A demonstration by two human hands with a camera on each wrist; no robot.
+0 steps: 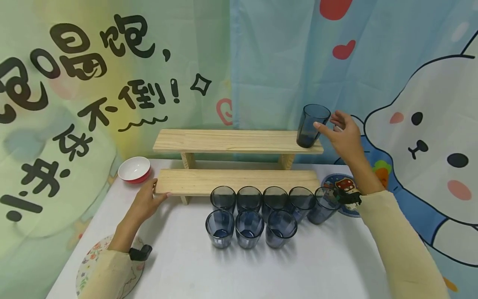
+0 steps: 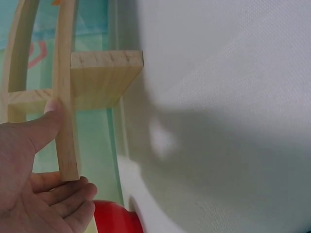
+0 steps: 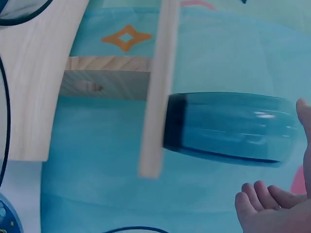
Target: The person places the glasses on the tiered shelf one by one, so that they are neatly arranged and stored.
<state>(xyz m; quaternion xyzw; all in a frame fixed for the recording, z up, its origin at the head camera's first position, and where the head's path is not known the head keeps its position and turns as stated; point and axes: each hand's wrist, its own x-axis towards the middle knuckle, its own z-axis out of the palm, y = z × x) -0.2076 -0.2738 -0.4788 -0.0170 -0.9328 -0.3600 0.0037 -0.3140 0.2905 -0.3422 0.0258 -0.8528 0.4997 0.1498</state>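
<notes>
On the right end of the upper board (image 1: pixel 224 141) of a two-tier wooden shelf stands a blue-tinted drinking glass (image 1: pixel 313 126). My right hand (image 1: pixel 345 137) is just to its right, fingers spread and slightly bent. In the right wrist view the fingers are apart from the glass (image 3: pixel 228 128), and the thumb is near its rim; whether it touches is unclear. My left hand (image 1: pixel 145 202) grips the left end of the lower board (image 1: pixel 235 182). In the left wrist view its thumb is on one face, with the other fingers around the board's end.
Several similar glasses (image 1: pixel 220 230) stand in two rows in front of the shelf. A red-and-white bowl (image 1: pixel 135 169) sits left of it. A blue patterned round mat (image 1: pixel 349 211) lies at right, and a floral round mat (image 1: pixel 89 265) under the left forearm. Printed curtains (image 1: pixel 269 74) hang behind.
</notes>
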